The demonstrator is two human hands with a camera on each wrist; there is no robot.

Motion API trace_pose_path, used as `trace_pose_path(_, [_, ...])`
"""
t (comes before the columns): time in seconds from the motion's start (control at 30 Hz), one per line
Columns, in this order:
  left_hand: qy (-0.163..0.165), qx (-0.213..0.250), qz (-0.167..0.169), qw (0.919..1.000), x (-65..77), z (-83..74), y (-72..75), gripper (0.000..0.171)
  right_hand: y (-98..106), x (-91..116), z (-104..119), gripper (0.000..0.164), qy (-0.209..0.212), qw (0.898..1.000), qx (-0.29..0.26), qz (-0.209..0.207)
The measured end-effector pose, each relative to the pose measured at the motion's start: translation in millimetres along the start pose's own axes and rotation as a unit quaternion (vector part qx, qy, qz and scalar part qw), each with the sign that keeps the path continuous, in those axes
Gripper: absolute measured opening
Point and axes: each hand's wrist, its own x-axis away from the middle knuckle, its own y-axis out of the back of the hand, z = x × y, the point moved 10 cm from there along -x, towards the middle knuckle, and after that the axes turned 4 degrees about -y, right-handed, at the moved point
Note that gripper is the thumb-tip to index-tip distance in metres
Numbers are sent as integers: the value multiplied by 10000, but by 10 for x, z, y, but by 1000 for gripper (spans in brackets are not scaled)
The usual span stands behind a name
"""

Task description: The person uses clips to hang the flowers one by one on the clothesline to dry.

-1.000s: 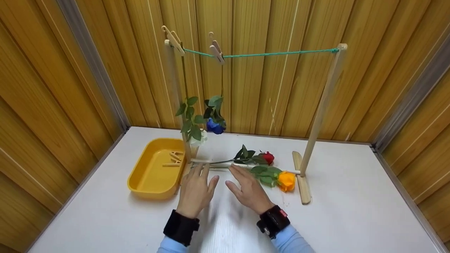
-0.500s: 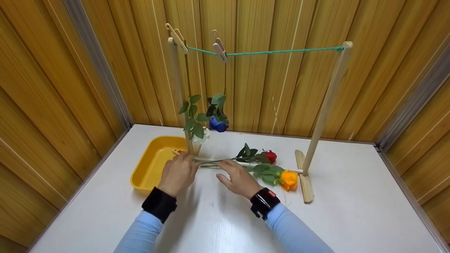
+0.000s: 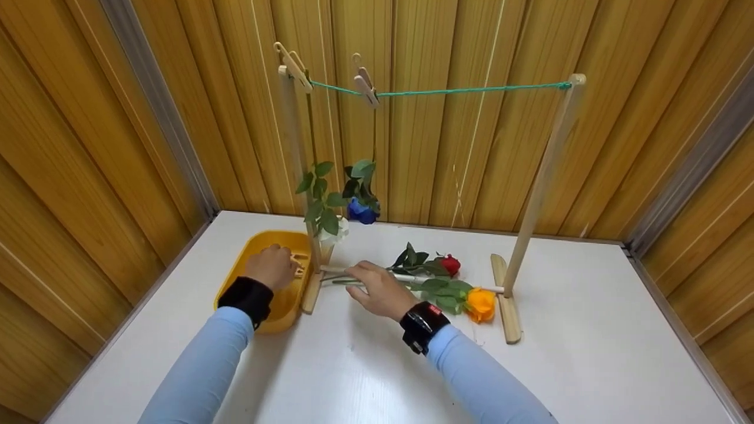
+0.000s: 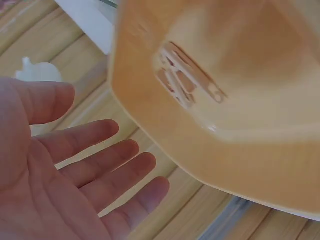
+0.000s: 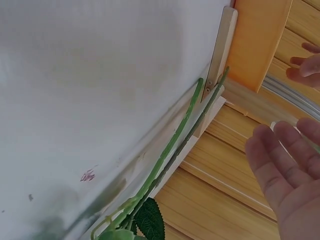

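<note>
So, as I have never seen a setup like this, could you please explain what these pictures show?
There is no robot here, just a person working bare-handed. The wide picture comes from a head-worn camera; the other two come from cameras on each wrist. The left hand is over a yellow tray containing clothespins; the right hand is near two flower stems. Neither appears to hold anything. On the white table, a red flower and an orange flower lie by a wooden frame. From its green cord, a white flower and a blue flower hang upside down.
</note>
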Motion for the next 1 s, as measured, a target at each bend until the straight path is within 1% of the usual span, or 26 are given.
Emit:
trace_pose_path(0.1, [150, 228, 310, 9991, -79, 89, -71, 28, -40, -48, 10, 30, -33, 10000, 12, 30])
trace_pose_path(0.23, [205, 403, 653, 9968, -165, 158, -203, 28, -113, -83, -2, 30, -194, 9996, 23, 186])
trace_pose_path(0.33, [159, 403, 708, 9965, -221, 193, -294, 27, -155, -98, -24, 32, -296, 9992, 105, 233])
trace_pose_path(0.47, [158, 409, 564, 9974, -307, 263, -399, 20, -192, -134, -37, 36, -362, 9990, 113, 247])
trace_pose_path(0.57, [309, 694, 636, 9951, -359, 342, -501, 15, -227, -164, -18, 36, -369, 9988, 64, 311])
trace_pose_path(0.67, [454, 1006, 844, 9903, -385, 394, -589, 13, -268, -184, 25, 34, -302, 9989, 93, 356])
trace_pose_path(0.73, [487, 1117, 972, 9878, -397, 401, -628, 12, -294, -195, 56, 34, -261, 9989, 150, 362])
trace_pose_path(0.87, [378, 1121, 1089, 9870, -425, 364, -664, 7, -328, -224, 101, 31, -241, 9992, 192, 271])
trace_pose_path(1.0, [279, 1081, 1125, 9874, -443, 306, -668, 11, -384, -248, 117, 31, -322, 9988, 136, 334])
